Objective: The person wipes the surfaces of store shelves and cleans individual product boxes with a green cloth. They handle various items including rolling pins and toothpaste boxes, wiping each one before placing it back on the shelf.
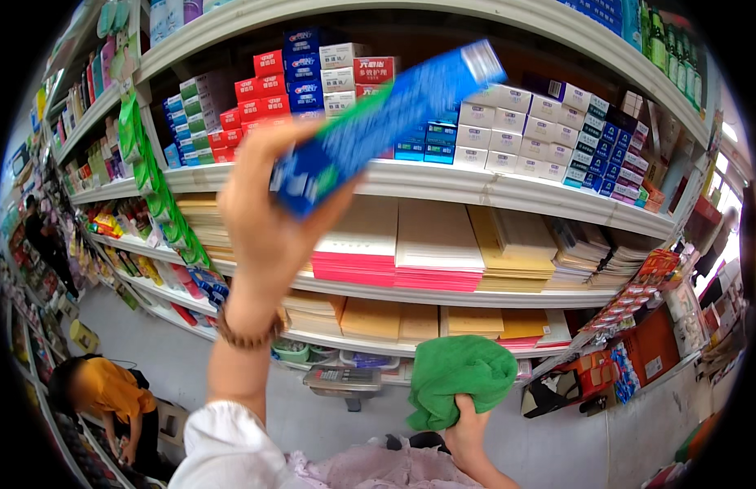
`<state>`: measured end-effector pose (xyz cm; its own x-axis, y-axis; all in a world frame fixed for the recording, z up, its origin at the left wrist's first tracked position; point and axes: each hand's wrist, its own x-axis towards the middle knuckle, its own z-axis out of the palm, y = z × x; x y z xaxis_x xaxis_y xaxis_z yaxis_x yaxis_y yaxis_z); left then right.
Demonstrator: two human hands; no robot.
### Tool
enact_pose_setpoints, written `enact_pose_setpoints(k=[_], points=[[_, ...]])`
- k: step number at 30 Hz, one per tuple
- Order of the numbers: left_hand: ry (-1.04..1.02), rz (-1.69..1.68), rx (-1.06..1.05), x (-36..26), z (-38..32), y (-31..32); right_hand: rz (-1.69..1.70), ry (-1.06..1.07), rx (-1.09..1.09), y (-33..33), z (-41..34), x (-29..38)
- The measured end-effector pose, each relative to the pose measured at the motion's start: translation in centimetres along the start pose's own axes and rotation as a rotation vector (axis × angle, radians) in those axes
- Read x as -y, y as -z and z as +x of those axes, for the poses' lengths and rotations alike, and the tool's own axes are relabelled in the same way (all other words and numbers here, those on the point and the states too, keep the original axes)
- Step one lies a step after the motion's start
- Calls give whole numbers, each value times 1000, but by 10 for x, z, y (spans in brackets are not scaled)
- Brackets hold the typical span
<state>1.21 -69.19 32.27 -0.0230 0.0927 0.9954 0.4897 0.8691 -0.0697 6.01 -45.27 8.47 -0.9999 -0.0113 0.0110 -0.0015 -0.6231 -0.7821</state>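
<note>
My left hand (pixel 265 195), raised before the shelves, grips one end of a long blue carton (pixel 384 125) with a green stripe, apparently a toothpaste box. The carton tilts up to the right and is blurred. Behind it, rows of toothpaste boxes stand on a white shelf (pixel 427 183): red boxes (pixel 265 101) to the left, white boxes (pixel 506 125) to the right. The carton hides part of the middle rows. Lower down, my right hand (pixel 466 431) clutches a bunched green cloth (pixel 460 379) in front of the bottom shelves.
Paper stacks (pixel 436 241) and brown envelopes (pixel 372 315) fill the lower shelves. A device with a keypad (pixel 344 379) sits low below them. Green packets (pixel 148 165) hang in a strip at left. A person in an orange shirt (pixel 118 385) bends near a stool (pixel 171 422).
</note>
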Motion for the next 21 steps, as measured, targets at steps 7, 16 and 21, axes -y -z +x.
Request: enact_pose_setpoints(k=[7,16,21], points=[[-337,365,96,30,72,-76,-54,118,-19,26,15,15],[-360,599,261,72,60,-161,-56,112,-10,28,52,28],[-252,480,520,68,53,-153,-93,110,20,34,67,26]])
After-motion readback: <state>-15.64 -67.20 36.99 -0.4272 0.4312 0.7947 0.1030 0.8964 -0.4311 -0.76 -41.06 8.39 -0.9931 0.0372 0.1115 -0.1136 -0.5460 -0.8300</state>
